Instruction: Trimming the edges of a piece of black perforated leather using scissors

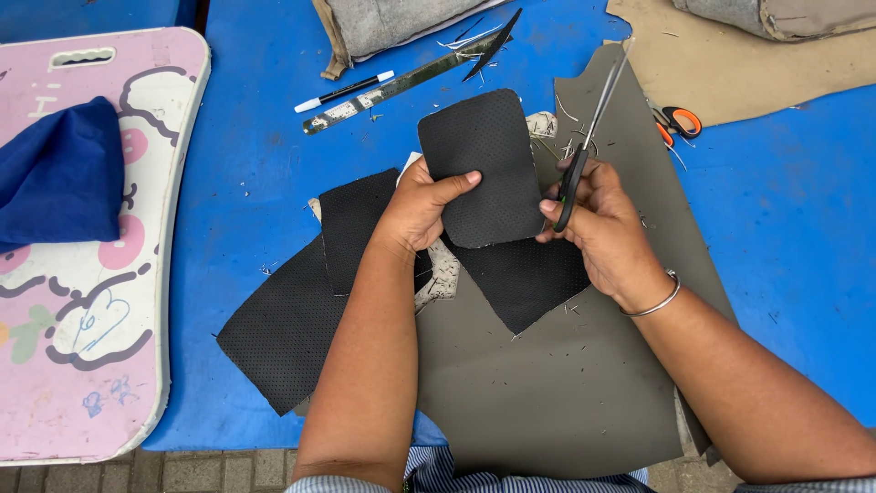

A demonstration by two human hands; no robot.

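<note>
**Black perforated patch held up, scissors parked at its edge**

Black perforated leatherette, cut to a rounded rectangle (482,167), sits lifted a bit above the blue table (255,137), pinched at its lower left by the left hand (422,208), thumb on top. That grip keeps the piece flat and facing up, so I'd guess it's for a look at the trimmed outline. The right hand (598,224) is closed around long scissors (591,128), blades pointing away and shut as far as I can see, touching the patch's right edge.

Underneath lie more black perforated offcuts (292,319) and a big grey-green sheet (557,383), probably acting as a work mat. Further out: a marker pen (343,91) and a worn metal ruler (392,87), orange-handled snips (677,120) on tan material (776,78), and a pink board (82,301) with a blue cloth (59,173) at the left.
</note>
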